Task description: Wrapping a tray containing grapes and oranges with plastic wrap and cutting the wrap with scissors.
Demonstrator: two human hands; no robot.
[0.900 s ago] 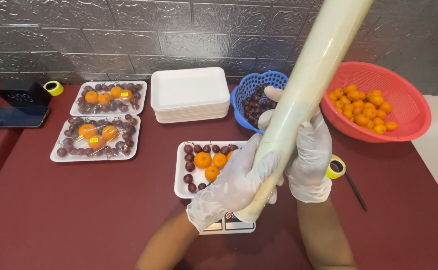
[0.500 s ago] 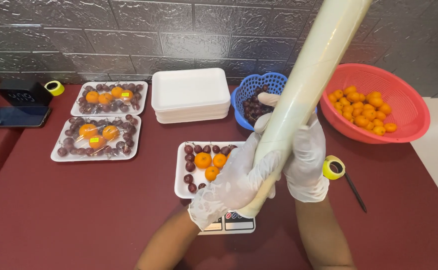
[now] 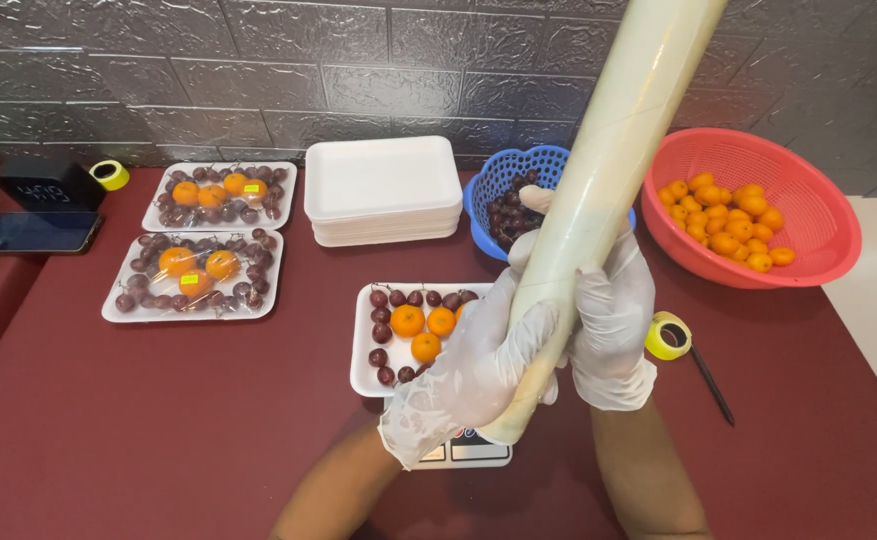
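Observation:
Both of my hands wear thin white gloves and grip a long pale roll of cling film, held upright and tilted to the upper right. My left hand wraps the roll near its lower end. My right hand holds it just above, from the right side. Under the roll sits a white foam tray with three small oranges and dark grapes, resting on a small kitchen scale. The roll hides the tray's right part.
Two wrapped fruit trays lie at the left. A stack of white foam trays stands behind. A blue basket of dark grapes, a red basket of small oranges, a yellow tape roll, a phone.
The roll and both hands have shifted very slightly; the grip is the same. Nothing else on the table has moved.

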